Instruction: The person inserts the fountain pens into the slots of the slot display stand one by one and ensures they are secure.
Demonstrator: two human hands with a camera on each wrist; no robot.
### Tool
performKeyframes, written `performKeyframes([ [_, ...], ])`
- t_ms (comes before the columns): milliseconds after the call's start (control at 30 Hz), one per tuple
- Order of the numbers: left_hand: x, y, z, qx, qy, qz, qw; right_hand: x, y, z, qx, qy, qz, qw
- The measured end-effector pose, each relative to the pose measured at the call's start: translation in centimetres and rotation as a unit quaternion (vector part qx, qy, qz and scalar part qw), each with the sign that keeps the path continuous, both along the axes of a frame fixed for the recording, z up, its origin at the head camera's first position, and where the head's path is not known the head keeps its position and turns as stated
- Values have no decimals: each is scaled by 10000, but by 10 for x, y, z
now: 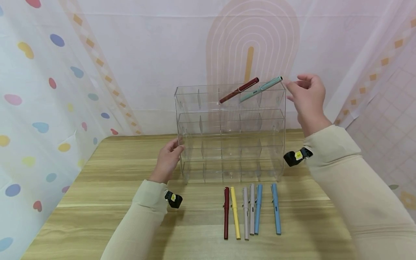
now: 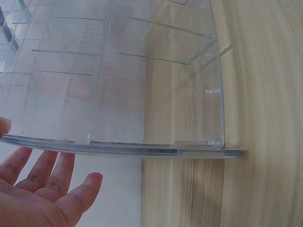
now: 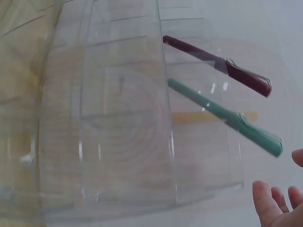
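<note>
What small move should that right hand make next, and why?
Probably lower the right hand towards the rightmost blue pen: the hand holds nothing, the teal pen already leans in the top row of the clear organizer, and, of those on the table, that blue one lies nearest.

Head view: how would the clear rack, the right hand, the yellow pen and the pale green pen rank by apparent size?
1. Clear rack
2. Right hand
3. Yellow pen and pale green pen: too alike to rank
</note>
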State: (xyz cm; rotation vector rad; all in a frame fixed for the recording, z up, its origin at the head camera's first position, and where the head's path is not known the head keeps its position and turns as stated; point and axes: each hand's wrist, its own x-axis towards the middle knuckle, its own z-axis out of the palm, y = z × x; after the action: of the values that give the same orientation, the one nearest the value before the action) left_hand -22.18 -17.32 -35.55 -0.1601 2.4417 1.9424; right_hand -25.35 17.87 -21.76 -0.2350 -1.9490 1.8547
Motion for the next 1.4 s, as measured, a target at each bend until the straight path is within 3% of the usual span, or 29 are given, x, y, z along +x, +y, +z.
performKeyframes([
  [267,-1,-2,-1,79,-4,19,10000,19,25,-19,149,-152,40,9998],
  [600,-2,-2,-1,96,-17,38,9999,45,52,-69,535,-729,472,9948],
  [900,-2,-2,-1,64,-24,33,10000,68,62,-117,1231,-1331,721,9808],
  [1133,-3,-2,-1,104,-8,30,9999,86,61,-154,1668,-1864,1065,9623],
  [1300,-3,-2,-1,97,15,19,10000,97,57,-170,1740,-2227,1467,9479],
  [1400,-2,-2,-1,75,19,17,10000,101,52,-175,1716,-2277,1639,9444],
])
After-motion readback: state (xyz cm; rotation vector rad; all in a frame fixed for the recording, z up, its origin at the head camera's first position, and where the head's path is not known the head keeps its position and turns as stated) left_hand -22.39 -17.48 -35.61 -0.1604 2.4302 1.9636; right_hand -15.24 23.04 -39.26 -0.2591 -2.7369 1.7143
